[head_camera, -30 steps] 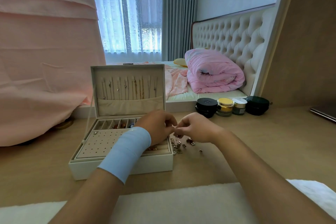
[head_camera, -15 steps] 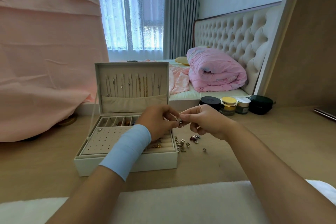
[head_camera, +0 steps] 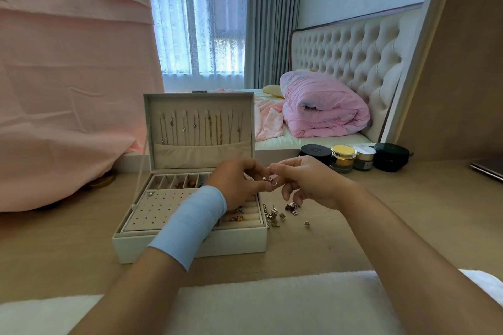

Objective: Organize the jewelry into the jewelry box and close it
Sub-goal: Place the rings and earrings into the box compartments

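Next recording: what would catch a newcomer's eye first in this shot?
Dead centre, the left hand and right hand meet, both pinching a small jewelry piece above the table. The white jewelry box stands open below the left hand, necklaces hanging in its upright lid, loose earrings scattered on the table to its right. A rolled pink duvet lies on the bed behind.

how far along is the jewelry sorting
Partly done: necklaces hang in the lid and a few pieces sit in the slots of the box. In hand: the left hand and right hand both pinch one small piece. Left: the loose pile on the table beside the box, then shutting the lid, which stands open.
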A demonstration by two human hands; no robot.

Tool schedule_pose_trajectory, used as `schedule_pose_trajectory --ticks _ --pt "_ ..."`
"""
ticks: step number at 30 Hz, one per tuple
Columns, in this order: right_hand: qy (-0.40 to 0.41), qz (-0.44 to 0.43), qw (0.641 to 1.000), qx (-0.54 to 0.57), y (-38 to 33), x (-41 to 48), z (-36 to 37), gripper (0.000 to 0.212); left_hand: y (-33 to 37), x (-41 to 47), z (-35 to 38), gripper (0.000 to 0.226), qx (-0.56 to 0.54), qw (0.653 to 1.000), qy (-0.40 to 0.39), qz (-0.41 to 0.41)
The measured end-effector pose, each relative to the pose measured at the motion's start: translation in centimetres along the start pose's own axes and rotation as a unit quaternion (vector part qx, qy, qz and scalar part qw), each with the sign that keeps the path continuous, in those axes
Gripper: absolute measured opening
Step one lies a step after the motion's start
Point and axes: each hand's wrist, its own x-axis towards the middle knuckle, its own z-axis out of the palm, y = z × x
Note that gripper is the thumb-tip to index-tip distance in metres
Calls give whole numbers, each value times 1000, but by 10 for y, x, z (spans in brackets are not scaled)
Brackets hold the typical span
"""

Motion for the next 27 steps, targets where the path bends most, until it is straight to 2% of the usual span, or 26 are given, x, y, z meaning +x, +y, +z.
schedule_pose_trajectory --ticks 3,12,18,22,27 --pt "-7 -6 1000 -25 -1 -2 0 23 2 0 -3 20 4 1000 6 2" --pt "-17 -4 1000 3 -5 -4 2 22 2 -2 -6 18 -26 999 8 19" --pt "20 -22 999 44 -14 -5 15 41 -3 -6 -20 13 -56 998 20 31" --pt "41 -45 997 52 -19 -6 27 28 -8 -16 -36 14 -126 992 1 14" --pt "60 -78 995 -16 -32 -4 51 15 -26 -31 -65 16 -135 990 -10 -28"
